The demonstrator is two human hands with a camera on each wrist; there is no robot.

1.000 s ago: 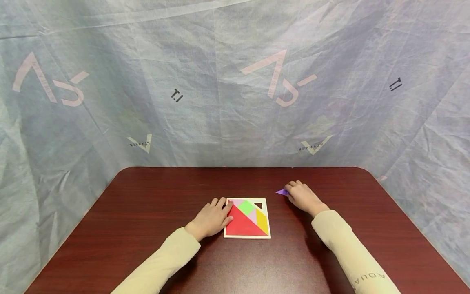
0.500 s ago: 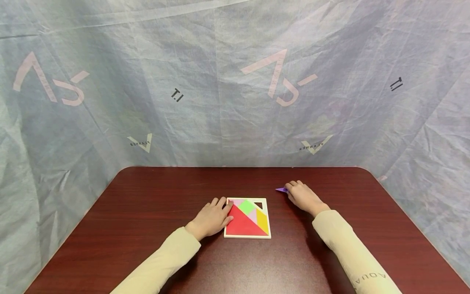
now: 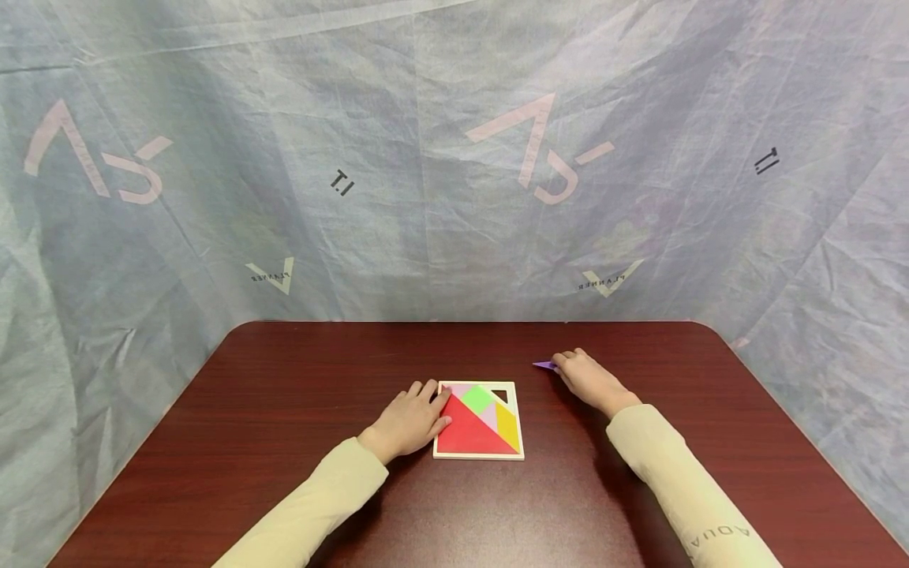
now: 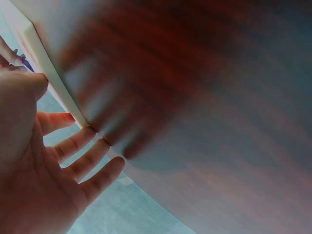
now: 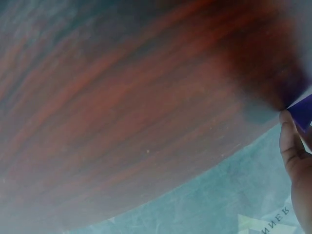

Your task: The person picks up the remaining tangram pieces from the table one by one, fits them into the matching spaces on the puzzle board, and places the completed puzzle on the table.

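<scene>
A square white-framed tangram board (image 3: 477, 456) lies on the table in the head view. Red, pink, green and yellow pieces sit in it, and a dark triangular gap (image 3: 501, 396) shows near its upper right corner. My left hand (image 3: 403, 422) rests at the board's left edge, thumb on the red triangle (image 3: 469, 434). In the left wrist view its fingers are extended, tips at the white rim (image 4: 53, 78). Farther back on the right, my right hand (image 3: 591, 381) pinches a purple tangram piece (image 3: 543, 365). The hand covers part of that piece; a pointed end sticks out leftward.
The dark red-brown table (image 3: 298, 371) has rounded far corners. Behind it and at both sides hangs a grey printed sheet (image 3: 426, 197). Pale sleeves (image 3: 312, 497) cover both forearms.
The purple piece has tilted in my right fingers, so its visible part looks narrower and slightly higher. The left hand and the board have stayed put.
</scene>
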